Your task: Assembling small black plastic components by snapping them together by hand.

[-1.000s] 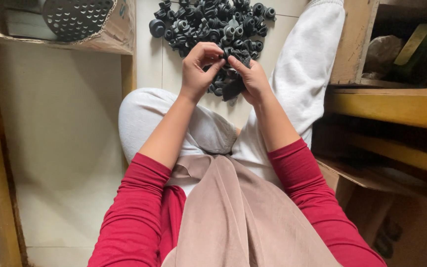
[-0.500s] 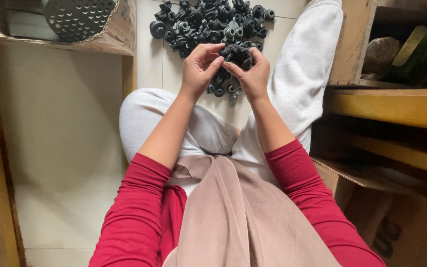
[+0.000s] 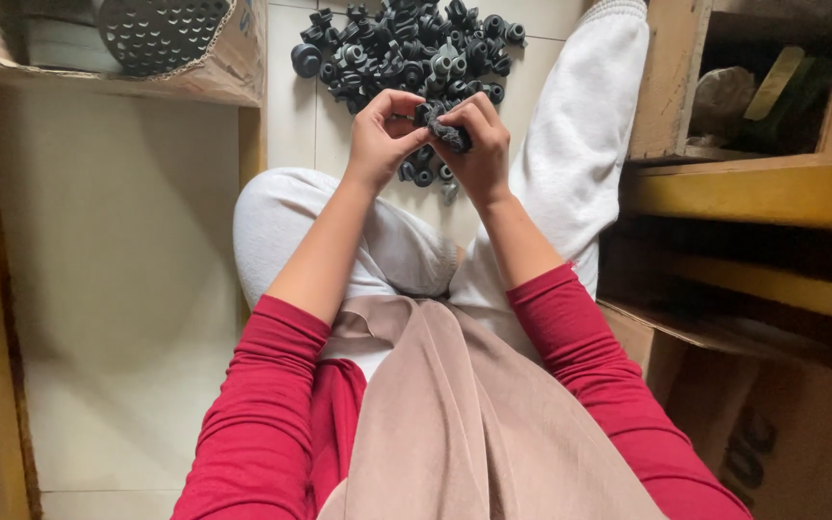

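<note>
We pinch one black part (image 3: 447, 133) between both hands, left hand (image 3: 382, 135) and right hand (image 3: 479, 144) curled shut around it, just above the pile (image 3: 406, 48) on the floor (sorting or trimming, we judge). Next calls for steady fingertip work.

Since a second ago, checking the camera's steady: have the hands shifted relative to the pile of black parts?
Yes. Both the left hand and right hand lifted slightly toward the pile of black rubber parts, holding one piece between them.
</note>
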